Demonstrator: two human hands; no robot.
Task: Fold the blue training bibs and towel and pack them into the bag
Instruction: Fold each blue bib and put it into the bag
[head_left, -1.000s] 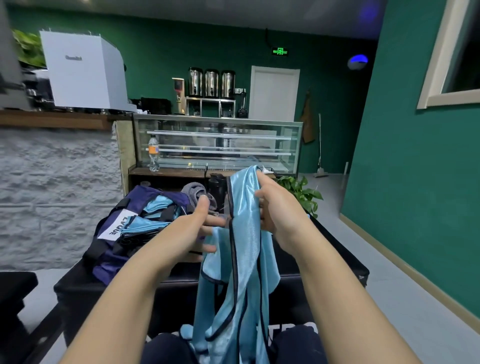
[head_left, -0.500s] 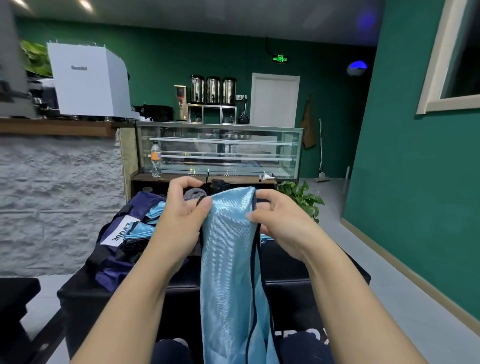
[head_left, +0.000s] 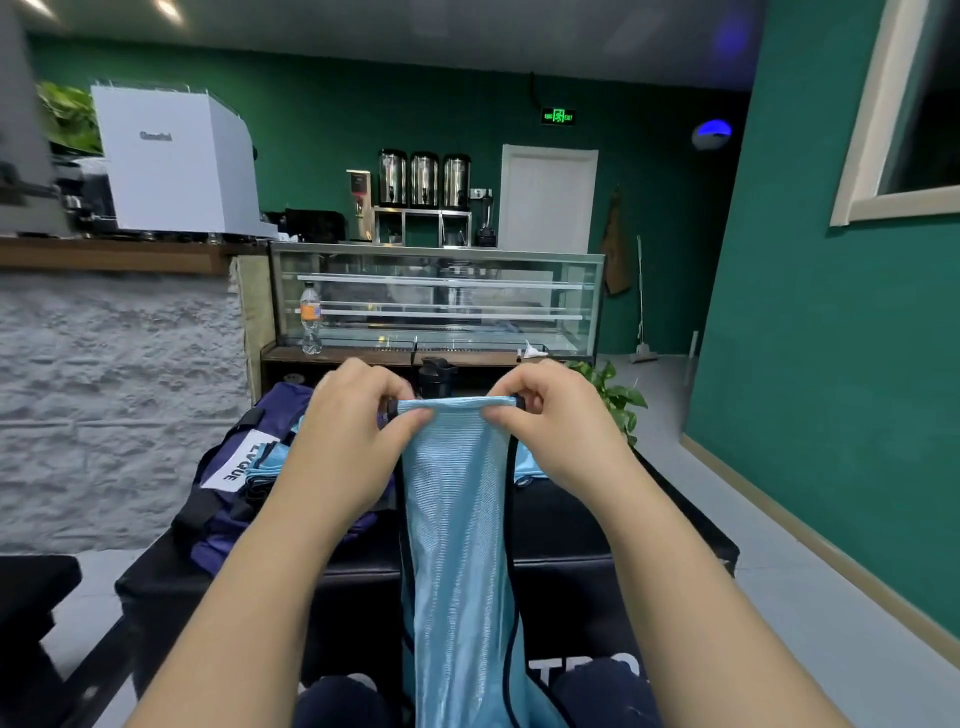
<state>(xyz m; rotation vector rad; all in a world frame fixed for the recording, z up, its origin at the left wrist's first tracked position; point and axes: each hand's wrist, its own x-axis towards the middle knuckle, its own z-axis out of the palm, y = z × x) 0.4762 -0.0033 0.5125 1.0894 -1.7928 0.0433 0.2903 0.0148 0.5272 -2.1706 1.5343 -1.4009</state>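
A light blue training bib (head_left: 460, 519) with black trim hangs straight down in front of me, its top edge stretched flat. My left hand (head_left: 348, 431) pinches the top left corner and my right hand (head_left: 550, 426) pinches the top right corner. The dark blue bag (head_left: 228, 467) lies open on the black bench to the left, with folded blue cloth (head_left: 265, 460) inside it. Another bit of blue fabric (head_left: 527, 467) shows on the bench behind my right wrist.
The black padded bench (head_left: 623, 525) runs across in front of my knees. Behind it stand a glass display counter (head_left: 436, 301), a dark flask (head_left: 435, 375) and a potted plant (head_left: 613, 395). A stone-faced counter (head_left: 114, 395) is on the left, a green wall on the right.
My hands have moved apart and spread the bib's top edge flat between them. The bib, bunched and twisted a second ago, now hangs smooth. The view has tilted down slightly.
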